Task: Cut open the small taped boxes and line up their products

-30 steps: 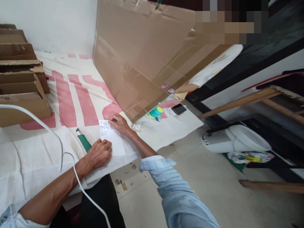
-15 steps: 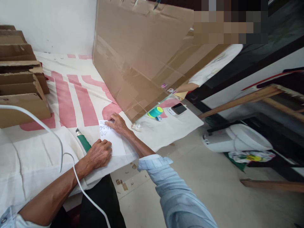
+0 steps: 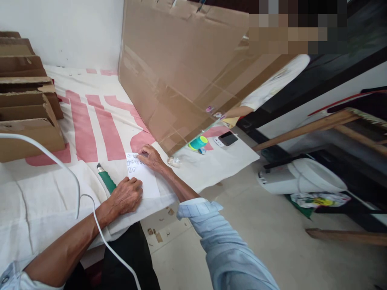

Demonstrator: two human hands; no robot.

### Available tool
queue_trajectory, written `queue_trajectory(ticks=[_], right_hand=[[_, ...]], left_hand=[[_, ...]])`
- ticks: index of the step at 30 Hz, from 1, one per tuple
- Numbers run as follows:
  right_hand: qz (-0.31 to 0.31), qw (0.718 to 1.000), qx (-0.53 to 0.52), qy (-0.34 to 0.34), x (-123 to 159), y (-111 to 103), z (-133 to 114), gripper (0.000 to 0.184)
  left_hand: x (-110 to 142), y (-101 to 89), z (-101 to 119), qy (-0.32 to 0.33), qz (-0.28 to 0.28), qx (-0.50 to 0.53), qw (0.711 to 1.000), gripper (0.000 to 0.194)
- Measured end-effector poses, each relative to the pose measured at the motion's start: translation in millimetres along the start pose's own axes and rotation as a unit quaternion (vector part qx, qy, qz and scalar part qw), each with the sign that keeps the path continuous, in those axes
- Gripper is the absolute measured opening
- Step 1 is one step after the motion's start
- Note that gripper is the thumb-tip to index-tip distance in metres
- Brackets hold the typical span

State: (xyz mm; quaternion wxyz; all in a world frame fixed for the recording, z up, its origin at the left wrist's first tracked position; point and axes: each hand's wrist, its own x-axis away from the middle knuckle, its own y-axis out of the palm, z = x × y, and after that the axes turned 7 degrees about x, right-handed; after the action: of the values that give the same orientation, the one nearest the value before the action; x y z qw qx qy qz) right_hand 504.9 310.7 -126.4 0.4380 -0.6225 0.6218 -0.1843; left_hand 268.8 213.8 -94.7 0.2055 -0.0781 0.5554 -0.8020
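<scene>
A white sheet of paper [image 3: 146, 187] lies on the cloth-covered table, with small grey-blue outlined shapes [image 3: 132, 166] near its top left. Whether these are drawn or loose pieces, I cannot tell. My right hand [image 3: 151, 158] is over the top of the sheet, its thumb and fingers pinched together; what they hold is hidden. Resting at the sheet's left edge is my left hand [image 3: 127, 195], closed with the fingers curled under. Just left of it lies a green utility knife [image 3: 106, 180], blade end pointing away, its lower end hidden behind the hand.
A large cardboard panel [image 3: 181, 76] stands beyond my right hand; a co-worker's hand and sleeve [image 3: 272, 88] show behind it. Folded cardboard [image 3: 30, 137] is stacked left. A teal tape roll [image 3: 198, 143] and phone [image 3: 228, 138] lie right. A white cable [image 3: 101, 231] crosses my left forearm.
The fingers of my right hand have shifted slightly over the top of the sheet. My left hand, the knife and the paper stay in place.
</scene>
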Motion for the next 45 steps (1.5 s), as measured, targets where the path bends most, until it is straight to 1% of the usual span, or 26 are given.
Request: queue_trajectory(ticks=[6, 16, 22, 27, 30, 37, 45], right_hand=[[0.005, 1.000, -0.020, 0.004, 2, 0, 2, 0.004], [0.003, 1.000, 0.006, 0.008, 2, 5, 1, 0.010], [-0.022, 0.999, 0.039, -0.011, 2, 1, -1, 0.008], [-0.025, 0.999, 0.020, -0.015, 1, -3, 0, 0.019], [-0.021, 1.000, 0.003, -0.016, 2, -5, 0, 0.015], [-0.010, 0.998, -0.067, 0.009, 5, -4, 0, 0.010], [0.000, 0.996, -0.084, 0.001, 4, -4, 2, 0.011]], left_hand=[[0, -0.1, 0, -0.001, -0.003, -0.004, 1.000, 0.019], [0, -0.9, 0, 0.000, -0.003, 0.001, 1.000, 0.019], [0, -1.4, 0, -0.002, -0.005, -0.004, 1.000, 0.018], [-1, -2.2, 1, -0.004, -0.011, -0.002, 1.000, 0.019], [0, -2.9, 1, -0.002, -0.011, -0.002, 1.000, 0.018], [0, -3.0, 0, -0.001, -0.006, 0.000, 1.000, 0.018], [-1, -2.2, 0, -0.001, -0.005, -0.005, 1.000, 0.017]])
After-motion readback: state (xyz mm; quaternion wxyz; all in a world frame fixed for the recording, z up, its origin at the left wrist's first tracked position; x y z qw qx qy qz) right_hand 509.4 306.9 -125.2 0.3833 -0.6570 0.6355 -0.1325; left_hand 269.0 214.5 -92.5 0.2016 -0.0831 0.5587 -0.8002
